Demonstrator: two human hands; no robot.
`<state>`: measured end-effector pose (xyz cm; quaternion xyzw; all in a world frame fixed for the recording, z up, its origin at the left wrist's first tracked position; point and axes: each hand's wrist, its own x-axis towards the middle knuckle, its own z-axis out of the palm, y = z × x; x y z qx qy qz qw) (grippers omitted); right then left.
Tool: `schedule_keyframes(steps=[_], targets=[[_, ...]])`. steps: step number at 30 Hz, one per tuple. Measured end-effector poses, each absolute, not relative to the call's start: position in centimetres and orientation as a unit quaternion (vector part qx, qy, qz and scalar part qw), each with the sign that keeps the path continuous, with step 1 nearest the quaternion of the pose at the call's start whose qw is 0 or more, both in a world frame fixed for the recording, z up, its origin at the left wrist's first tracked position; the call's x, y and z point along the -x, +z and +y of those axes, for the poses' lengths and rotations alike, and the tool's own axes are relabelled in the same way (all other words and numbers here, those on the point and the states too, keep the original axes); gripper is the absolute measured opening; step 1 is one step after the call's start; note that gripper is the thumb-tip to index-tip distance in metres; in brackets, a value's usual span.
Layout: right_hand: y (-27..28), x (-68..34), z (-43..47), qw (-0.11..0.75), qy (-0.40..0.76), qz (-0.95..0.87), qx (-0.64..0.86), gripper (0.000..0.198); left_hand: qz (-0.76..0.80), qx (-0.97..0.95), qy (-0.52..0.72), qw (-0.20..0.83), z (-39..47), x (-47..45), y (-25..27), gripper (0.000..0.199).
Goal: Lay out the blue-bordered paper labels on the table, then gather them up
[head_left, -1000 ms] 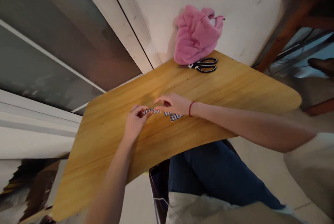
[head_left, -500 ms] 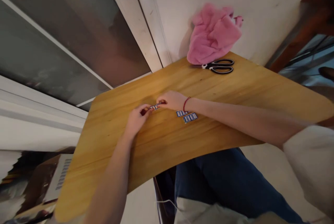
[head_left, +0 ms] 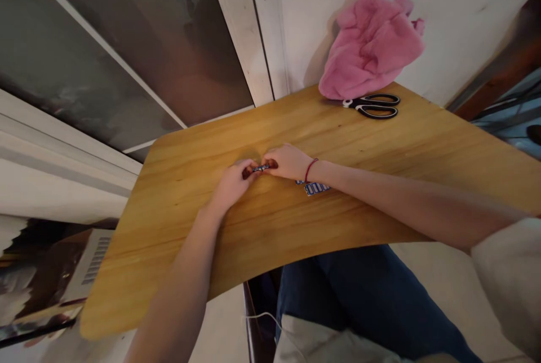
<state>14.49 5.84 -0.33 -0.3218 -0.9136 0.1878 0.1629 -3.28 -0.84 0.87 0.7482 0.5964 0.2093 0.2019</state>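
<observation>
Between my two hands is a small blue-and-white printed strip (head_left: 261, 168), seen nearly edge-on. My left hand (head_left: 235, 181) is closed in a pinch on its left end. The thumb and fingers of my right hand (head_left: 287, 161), which has a red cord bracelet at the wrist, pinch the right end. Part of the strip is covered by fingertips, and its exact kind is too small to tell. Flat on the table, partly under my right wrist, lie blue-and-white printed strips (head_left: 316, 189) of similar look.
The wooden table (head_left: 181, 250) stands against a white wall and a framed glass panel. Near its back edge are black-handled scissors (head_left: 376, 106), the blades hidden by a bunched pink plush cloth (head_left: 372, 47). A box with a vent-like pattern (head_left: 95, 259) sits at the lower left.
My hands have drawn closer together, and the held strip has tilted from showing its face to nearly edge-on. The right forearm now covers more of the strips on the table. The view has shifted slightly.
</observation>
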Motion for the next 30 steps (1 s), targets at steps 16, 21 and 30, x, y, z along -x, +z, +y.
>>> schedule_keyframes(steps=[16,21,30], targets=[[0.30,-15.01,5.50,0.169,0.202,-0.904,0.337,0.018,0.595,-0.741,0.223,0.217,-0.71,2.95,0.58,0.007],[0.15,-15.10,5.54,0.163,0.187,-0.910,0.333,0.019,0.593,-0.741,0.227,0.218,-0.53,3.12,0.34,0.008],[0.46,-15.08,5.54,0.172,0.206,-0.901,0.339,0.018,0.599,-0.722,0.247,0.242,-0.45,3.22,0.41,0.010]])
